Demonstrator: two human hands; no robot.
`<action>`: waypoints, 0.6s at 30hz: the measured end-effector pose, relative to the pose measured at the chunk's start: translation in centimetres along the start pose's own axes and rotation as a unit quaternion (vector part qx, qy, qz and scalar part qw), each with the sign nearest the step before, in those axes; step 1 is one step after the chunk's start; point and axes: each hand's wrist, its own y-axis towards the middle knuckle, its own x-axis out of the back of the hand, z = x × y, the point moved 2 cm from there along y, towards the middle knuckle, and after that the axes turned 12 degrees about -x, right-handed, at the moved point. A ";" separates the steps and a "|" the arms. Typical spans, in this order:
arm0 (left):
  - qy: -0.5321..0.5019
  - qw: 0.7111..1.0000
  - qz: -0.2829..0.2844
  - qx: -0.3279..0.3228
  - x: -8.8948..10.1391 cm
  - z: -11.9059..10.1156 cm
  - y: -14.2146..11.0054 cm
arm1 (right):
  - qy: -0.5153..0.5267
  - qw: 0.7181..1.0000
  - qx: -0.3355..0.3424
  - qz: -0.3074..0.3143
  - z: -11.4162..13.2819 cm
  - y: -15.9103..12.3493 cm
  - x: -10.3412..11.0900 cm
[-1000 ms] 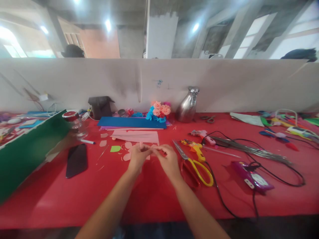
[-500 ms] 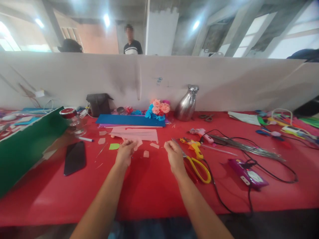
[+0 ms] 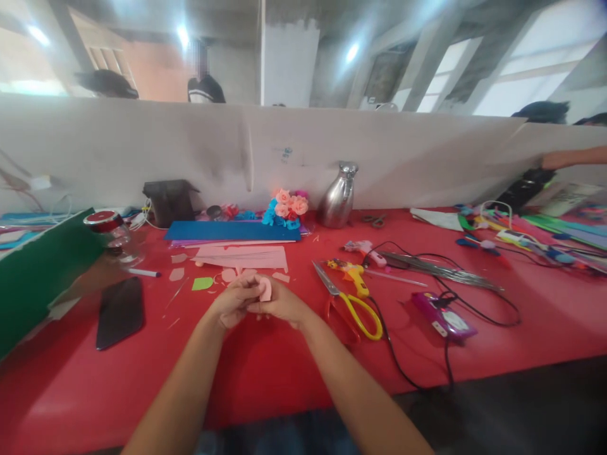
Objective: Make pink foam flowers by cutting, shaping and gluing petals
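Observation:
My left hand and my right hand meet over the red table. Between their fingers is a small pink foam-like petal piece, which both hands grip; its lower part is hidden by the fingers. Just behind the hands lie several cut pink pieces and a pink sheet with thin wires across it. A lime-green piece rests left of my left hand. To the right of my right hand are scissors with yellow handles, lying with blades spread slightly.
A yellow glue gun, a pink glue gun, a wire bundle and a purple power box with cables lie right. A phone and jar stand left. Behind are a blue sheet, flowers and a metal jug.
My hands moved apart, then came together again around a pink piece. The view has turned slightly right. Another person's arm has appeared at the far right.

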 end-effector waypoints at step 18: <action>0.141 0.936 -0.228 -0.228 3.8 -12.6 -5.7 | -0.377 0.901 0.076 -0.203 -1.4 3.5 0.8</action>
